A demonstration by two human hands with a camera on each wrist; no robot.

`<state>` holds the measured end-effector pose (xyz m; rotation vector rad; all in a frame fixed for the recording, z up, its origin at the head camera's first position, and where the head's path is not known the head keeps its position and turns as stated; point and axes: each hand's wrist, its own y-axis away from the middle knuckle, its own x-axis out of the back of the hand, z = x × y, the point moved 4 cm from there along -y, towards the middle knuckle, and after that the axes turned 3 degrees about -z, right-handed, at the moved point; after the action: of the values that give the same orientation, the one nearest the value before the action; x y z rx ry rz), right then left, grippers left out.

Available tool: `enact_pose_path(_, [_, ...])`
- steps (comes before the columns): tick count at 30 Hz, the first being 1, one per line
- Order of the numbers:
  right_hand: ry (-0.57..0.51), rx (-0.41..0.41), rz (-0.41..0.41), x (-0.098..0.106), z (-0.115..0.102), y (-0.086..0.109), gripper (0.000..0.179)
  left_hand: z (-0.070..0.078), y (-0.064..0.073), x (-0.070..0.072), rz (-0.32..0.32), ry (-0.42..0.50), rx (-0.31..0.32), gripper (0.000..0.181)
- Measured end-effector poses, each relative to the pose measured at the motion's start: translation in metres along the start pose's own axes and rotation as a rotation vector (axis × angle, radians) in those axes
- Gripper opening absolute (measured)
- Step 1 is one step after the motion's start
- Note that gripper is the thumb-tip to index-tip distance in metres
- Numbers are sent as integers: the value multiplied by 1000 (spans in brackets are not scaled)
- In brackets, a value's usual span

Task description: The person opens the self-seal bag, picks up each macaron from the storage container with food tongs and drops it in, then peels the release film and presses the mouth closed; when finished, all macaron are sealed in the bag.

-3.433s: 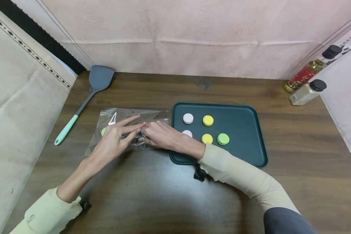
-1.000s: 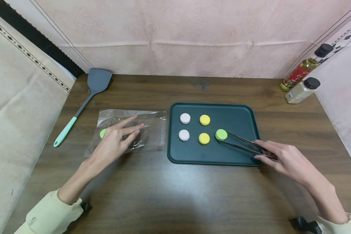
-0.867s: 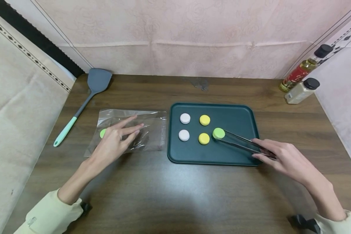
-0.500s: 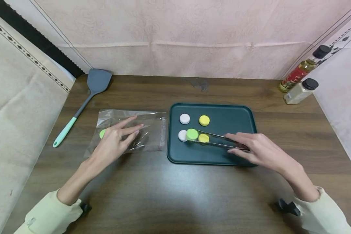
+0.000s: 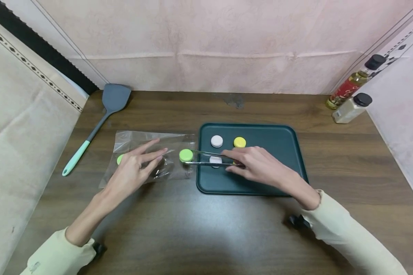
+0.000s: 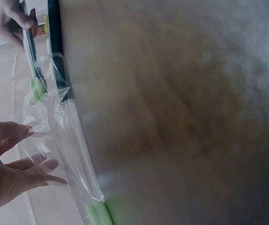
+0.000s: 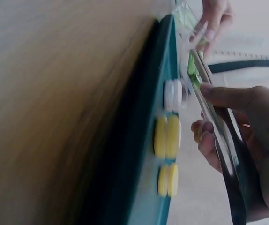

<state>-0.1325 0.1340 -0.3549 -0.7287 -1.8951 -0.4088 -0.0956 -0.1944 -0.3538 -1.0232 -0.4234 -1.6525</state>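
My right hand (image 5: 258, 166) grips a pair of metal tongs (image 7: 226, 136), their tips pinching a green macaron (image 5: 186, 155). That macaron overlaps the right-hand end of a clear plastic bag (image 5: 179, 172). My left hand (image 5: 134, 166) lies over the bag with fingers spread and extended, fingertips against the film, which bulges up in the left wrist view. Another green macaron (image 5: 119, 159) shows in the bag's far left end, partly covered by the hand. On the dark green tray (image 5: 261, 187) sit white macarons (image 5: 217, 141) and yellow macarons (image 7: 166, 136); the tongs and right hand partly hide the front ones.
A grey spatula with a mint handle (image 5: 76, 157) lies left of the bag. At the back right stand an oil bottle with a red label (image 5: 345, 89) and a black-capped seasoning jar (image 5: 347, 110). Cloth walls (image 5: 192, 49) border the wooden table (image 5: 179, 229).
The right hand took the green macaron off the tray with the tongs and carried it left, past the other macarons, to the bag's end. The left hand has stayed on the bag.
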Motion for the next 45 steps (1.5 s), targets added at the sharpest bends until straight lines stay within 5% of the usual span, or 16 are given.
enact_pose_path(10, [36,36,-5,-19,-18,-45,42,2,2,1,40,-9,-41,29])
enact_pose_path(23, [122,47,17,-28,-32,-76,44,2,3,1,24,-10,-23,27])
enact_pose_path(45, [107,31,-25,-54,-56,-126,41,3,0,0,18,-29,-41,30])
